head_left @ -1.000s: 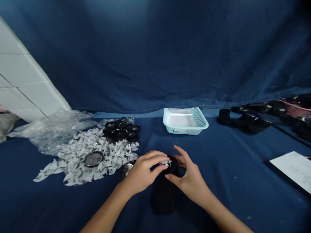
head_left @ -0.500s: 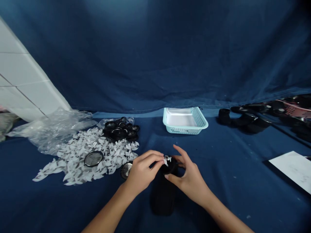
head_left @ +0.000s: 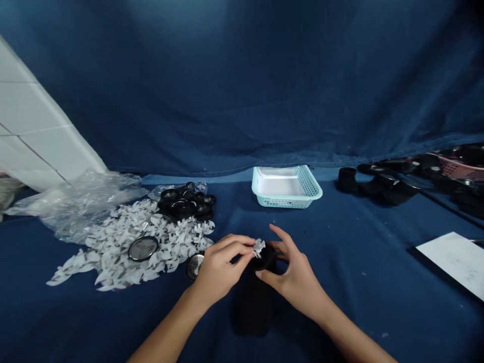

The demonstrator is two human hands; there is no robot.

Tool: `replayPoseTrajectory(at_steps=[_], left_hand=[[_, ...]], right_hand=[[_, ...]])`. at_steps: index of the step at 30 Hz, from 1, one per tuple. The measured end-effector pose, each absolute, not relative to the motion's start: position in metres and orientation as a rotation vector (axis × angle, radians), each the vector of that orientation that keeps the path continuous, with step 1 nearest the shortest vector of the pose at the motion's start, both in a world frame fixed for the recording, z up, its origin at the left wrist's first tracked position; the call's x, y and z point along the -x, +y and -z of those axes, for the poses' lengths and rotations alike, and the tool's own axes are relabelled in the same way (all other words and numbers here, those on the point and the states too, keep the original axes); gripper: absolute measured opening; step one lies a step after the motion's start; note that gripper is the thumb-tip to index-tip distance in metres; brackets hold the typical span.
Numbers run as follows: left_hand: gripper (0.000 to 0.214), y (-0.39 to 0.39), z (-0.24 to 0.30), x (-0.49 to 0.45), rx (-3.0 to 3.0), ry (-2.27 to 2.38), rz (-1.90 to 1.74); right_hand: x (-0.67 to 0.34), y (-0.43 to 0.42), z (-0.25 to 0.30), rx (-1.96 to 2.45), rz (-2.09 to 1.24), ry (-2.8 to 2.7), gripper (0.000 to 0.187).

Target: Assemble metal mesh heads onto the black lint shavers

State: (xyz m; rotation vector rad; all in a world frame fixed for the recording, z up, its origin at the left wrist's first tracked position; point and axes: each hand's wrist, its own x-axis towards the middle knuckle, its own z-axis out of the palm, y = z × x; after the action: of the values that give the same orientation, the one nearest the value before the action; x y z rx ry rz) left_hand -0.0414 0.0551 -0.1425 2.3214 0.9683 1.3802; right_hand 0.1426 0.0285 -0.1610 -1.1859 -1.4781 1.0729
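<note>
Blue cloth [head_left: 340, 252] stretches between right hand [head_left: 297, 280] and basket rim [head_left: 285, 198].

The light was dim and cool, with a soft glow left of the middle on the far blue curtain [head_left: 181, 30], fading to near-black at right; its source could not be told. Glints caught the clear plastic [head_left: 86, 201] on the left, while the dark object [head_left: 252, 307] at the near middle lost its detail in shadow. Wide-angle stretch slanted the tiled wall [head_left: 34, 108] at the left, and the black items [head_left: 389, 191] at far right looked soft.
</note>
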Motion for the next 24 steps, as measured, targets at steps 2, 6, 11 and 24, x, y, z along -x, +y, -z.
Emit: replayPoseTrajectory(at_steps=[2,6,11,24], left_hand=[[0.013,0.055,0.143,0.041,-2.338,0.948,-1.343],[0.013,0.056,0.144,0.043,-2.363,0.92,-1.263],[0.012,0.055,0.131,0.05,-2.372,0.912,-1.022],[0.028,0.064,0.119,0.06,-2.446,0.822,-0.865]], right_hand=[[-0.143,0.029,0.16,1.174,-1.07,-1.475,0.085],[-0.142,0.029,0.158,1.194,-1.049,-1.478,0.084],[-0.143,0.028,0.158,1.207,-1.026,-1.506,0.085],[-0.142,0.023,0.159,1.203,-1.004,-1.577,0.091]])
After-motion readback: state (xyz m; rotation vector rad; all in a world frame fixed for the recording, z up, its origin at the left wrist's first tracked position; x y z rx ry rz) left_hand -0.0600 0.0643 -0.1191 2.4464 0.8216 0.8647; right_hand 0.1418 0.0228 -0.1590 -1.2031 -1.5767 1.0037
